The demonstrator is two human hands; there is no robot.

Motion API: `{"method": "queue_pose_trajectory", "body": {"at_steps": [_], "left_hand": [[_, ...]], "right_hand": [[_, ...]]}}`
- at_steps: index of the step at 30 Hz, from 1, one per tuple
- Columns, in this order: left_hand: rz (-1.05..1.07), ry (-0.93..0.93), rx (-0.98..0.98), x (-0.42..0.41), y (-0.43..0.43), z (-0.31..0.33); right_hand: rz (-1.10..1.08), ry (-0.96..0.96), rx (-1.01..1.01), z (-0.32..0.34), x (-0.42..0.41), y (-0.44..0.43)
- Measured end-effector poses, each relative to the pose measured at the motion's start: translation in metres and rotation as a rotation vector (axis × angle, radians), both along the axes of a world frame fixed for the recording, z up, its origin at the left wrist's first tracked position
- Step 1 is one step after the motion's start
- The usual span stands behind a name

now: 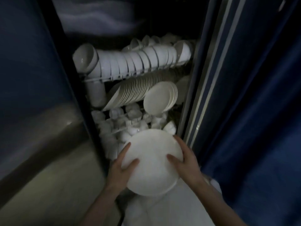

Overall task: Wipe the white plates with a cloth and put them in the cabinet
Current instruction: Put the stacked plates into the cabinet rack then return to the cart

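gripping white plates [152, 162] with both hands, left hand [121, 168], right hand [185, 162]

Commercial kitchen or canteen storage: tall cabinet [192, 88] racked with long rows of identical white bowls [138, 62], plates [138, 90], small cups [130, 118]

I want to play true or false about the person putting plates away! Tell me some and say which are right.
1. Both hands, left hand and right hand, hold the round white plate. True.
2. The tall open cabinet is empty. False: it is full of white dishes.
3. A row of white bowls sits above the row of standing white plates. True.
4. The held plate is already on a shelf. False: it is in front of the cabinet, in the hands.
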State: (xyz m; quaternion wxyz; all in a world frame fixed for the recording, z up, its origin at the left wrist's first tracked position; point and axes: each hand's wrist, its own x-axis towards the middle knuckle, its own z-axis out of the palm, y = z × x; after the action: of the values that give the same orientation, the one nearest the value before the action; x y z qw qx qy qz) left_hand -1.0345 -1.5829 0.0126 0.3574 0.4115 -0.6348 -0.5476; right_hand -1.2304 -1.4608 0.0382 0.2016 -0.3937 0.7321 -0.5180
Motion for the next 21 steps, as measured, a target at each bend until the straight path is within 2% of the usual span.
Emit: {"method": "queue_pose_trajectory", "body": {"at_steps": [5,14,21], "left_hand": [[0.026,0.008,0.051,-0.078,-0.090,0.006],[0.126,0.079,0.041,-0.186,-0.204,-0.008],[0.415,0.034,0.144,-0.254,-0.248,-0.012]], "right_hand": [[-0.036,0.095,0.028,0.023,-0.064,-0.085],[0.066,0.210,0.097,0.036,-0.174,-0.219],[0.276,0.339,0.179,0.055,-0.246,-0.319]]}}
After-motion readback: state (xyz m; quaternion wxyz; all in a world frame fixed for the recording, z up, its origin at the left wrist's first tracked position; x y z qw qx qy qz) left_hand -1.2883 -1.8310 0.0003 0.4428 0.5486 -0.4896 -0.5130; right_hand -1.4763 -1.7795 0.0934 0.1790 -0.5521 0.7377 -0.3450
